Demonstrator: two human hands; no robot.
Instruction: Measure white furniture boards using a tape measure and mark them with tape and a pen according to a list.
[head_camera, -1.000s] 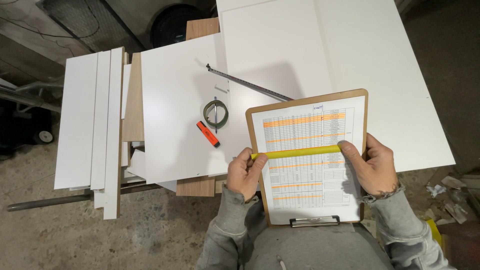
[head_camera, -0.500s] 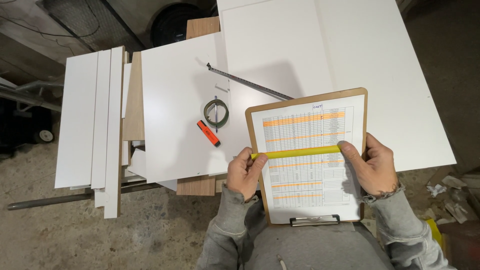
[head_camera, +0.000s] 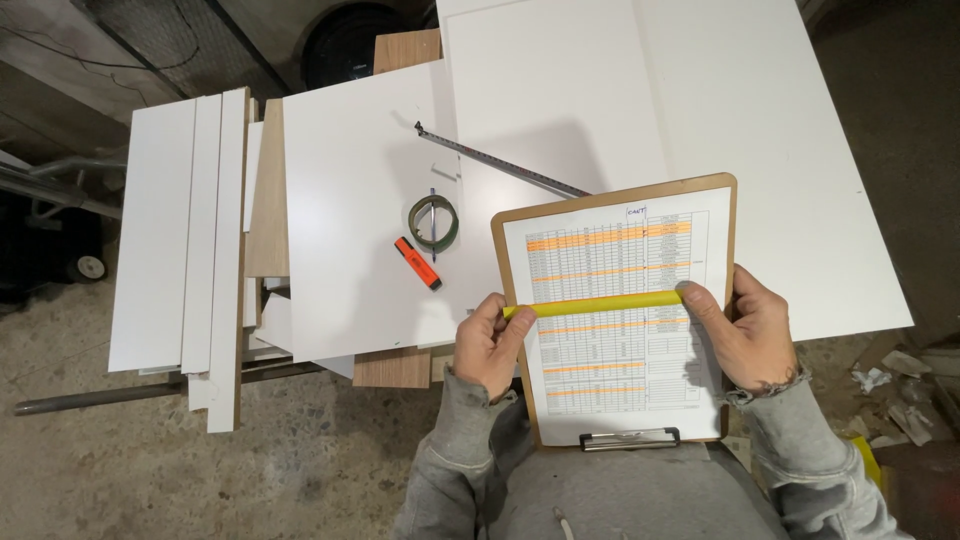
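**Clipboard held over the near edge, straightedge laid across the sheet**

The left hand (head_camera: 490, 343) grips the left edge of the brown hardboard clipboard (head_camera: 617, 196), fingers curled shut around it with the thumb pressed on the left end of a long yellow straightedge strip (head_camera: 595, 303). The right hand (head_camera: 745, 335) closes on the right edge the same way, thumb and forefinger pinning the strip's right end. The strip lies level across the printed table sheet with orange-marked rows (head_camera: 620, 310), about halfway down it. The clipboard sits at the near right, its far end over the large white panel (head_camera: 740, 110) and its metal clip end toward the person's lap.

The strip is held only by thumb pressure at its two ends; in my judgement, if either thumb eases it could skew off its row or slide down the sheet. The clipboard itself rests partly off the panel's near edge, so a loosened grip may tip it toward the body.

To the left, on a second white panel (head_camera: 350, 200), lie an orange marker pen (head_camera: 417, 263), a green tape ring (head_camera: 433, 222) and an extended steel measuring tape blade (head_camera: 500, 160), well apart from the hands. The blade's near end runs under the clipboard's far left corner, so pushing the board farther could snag it. The open room lies on the far right of the large panel. Narrow white strips (head_camera: 185, 230) stack at the far left edge.
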